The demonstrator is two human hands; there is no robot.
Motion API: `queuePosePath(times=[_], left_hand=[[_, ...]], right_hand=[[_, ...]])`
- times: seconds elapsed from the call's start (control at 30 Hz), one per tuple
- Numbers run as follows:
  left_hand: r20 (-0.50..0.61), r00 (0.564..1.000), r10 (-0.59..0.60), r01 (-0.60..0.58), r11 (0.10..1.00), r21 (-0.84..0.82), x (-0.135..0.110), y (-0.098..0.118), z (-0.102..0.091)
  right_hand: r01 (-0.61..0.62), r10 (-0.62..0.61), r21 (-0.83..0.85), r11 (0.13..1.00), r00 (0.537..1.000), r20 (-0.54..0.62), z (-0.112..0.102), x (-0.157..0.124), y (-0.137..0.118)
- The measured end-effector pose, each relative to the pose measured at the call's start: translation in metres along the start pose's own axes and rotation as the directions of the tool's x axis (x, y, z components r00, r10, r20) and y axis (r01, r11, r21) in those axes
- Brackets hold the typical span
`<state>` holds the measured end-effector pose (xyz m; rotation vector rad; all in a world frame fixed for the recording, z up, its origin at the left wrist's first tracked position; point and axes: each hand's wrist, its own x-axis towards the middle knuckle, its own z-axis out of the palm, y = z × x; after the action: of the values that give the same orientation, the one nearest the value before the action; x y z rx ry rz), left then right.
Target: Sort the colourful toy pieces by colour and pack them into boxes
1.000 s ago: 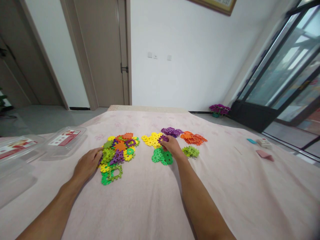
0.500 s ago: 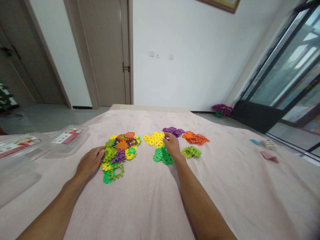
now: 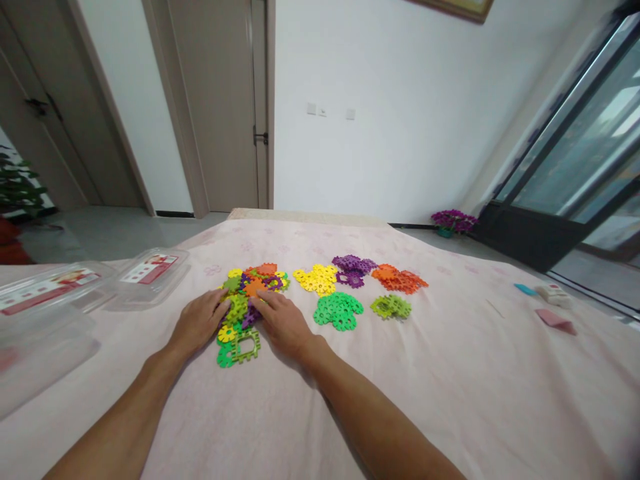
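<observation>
A mixed heap of plastic gear-shaped and flower-shaped building pieces (image 3: 256, 287) lies between my hands in yellow, orange, purple and green. My left hand (image 3: 201, 319) rests at the heap's left side, fingers stretched over its light green pieces. From the right, my right hand (image 3: 284, 325) reaches onto the heap, fingers extended beside an orange piece and purple ones; its fingertips partly cover them. A light green square frame piece (image 3: 246, 347) lies at the heap's near end, overlapping a green disc (image 3: 226, 356).
Single-colour piles lie to the right: yellow (image 3: 316, 279), green (image 3: 338, 311), purple (image 3: 353, 265), orange (image 3: 399, 279) and light green (image 3: 391, 307). Clear plastic boxes (image 3: 153, 273) stand at the left. A pink cloth (image 3: 556, 321) and a small white box (image 3: 553, 295) lie far right.
My right hand has moved left from above the green and purple piles to the mixed heap. A purple piece now shows at the near side of the purple pile. My left hand stays by the heap.
</observation>
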<state>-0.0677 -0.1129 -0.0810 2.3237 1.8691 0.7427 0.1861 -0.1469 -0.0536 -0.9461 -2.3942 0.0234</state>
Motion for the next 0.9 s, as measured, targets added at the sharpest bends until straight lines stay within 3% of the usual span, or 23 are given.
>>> queuePosePath(times=[0.13,0.5,0.63,0.7,0.77,0.9], left_hand=[[-0.008,0.999,0.035,-0.035,0.999,0.009,-0.001,0.005,0.0],[-0.001,1.0,0.012,-0.012,1.0,-0.004,-0.001,0.006,-0.002],[0.023,1.0,0.002,-0.001,1.0,-0.012,-0.001,0.005,-0.002],[0.033,0.999,-0.01,0.01,1.0,-0.016,0.0,0.004,-0.001],[0.035,0.999,-0.011,0.012,1.0,-0.027,0.0,0.003,-0.001],[0.022,1.0,-0.003,0.004,0.999,-0.041,0.001,0.002,0.0]], right_hand=[[0.065,-0.064,-0.041,0.997,0.997,0.03,0.007,0.004,0.0],[0.028,-0.027,0.035,0.999,1.0,-0.009,0.002,-0.003,0.0],[-0.109,0.123,0.129,0.986,0.986,-0.111,-0.008,-0.007,0.009],[-0.224,0.265,0.216,0.95,0.947,-0.183,-0.017,-0.009,0.022],[-0.325,0.407,0.306,0.895,0.876,-0.26,-0.027,-0.01,0.041],[-0.5,0.661,0.443,0.745,0.646,-0.382,-0.051,-0.012,0.093]])
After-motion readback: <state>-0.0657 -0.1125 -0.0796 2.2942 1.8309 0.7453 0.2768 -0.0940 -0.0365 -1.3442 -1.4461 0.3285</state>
